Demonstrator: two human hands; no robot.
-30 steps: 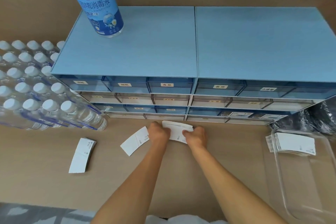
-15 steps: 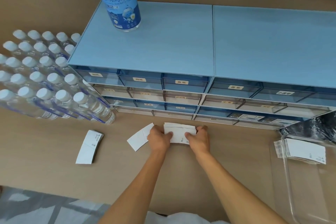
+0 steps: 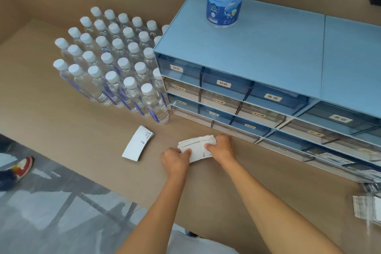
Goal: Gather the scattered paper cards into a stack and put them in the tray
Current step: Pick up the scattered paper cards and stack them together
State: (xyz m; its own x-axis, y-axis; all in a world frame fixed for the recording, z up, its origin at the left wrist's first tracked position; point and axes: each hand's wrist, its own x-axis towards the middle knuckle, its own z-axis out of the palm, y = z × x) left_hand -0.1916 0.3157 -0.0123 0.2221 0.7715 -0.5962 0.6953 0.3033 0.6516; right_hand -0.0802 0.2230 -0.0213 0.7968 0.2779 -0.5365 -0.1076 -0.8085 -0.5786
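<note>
1. Partly done: one bundle of cards (image 3: 199,148) is gathered and pinched in the grip of both hands, low over the desk (image 3: 86,136).
2. Left: a small pile (image 3: 138,143) lies well left of the grip; the tray (image 3: 371,210), far right, already holds cards.
3. Left hand (image 3: 175,160) and right hand (image 3: 223,147) clamp opposite ends, forearms stretched forward.

My left hand (image 3: 175,159) bare, no rings; my right hand (image 3: 223,147) likewise; forearms bare, no sleeves, no watch; white garment (image 3: 198,243) at bottom edge.
</note>
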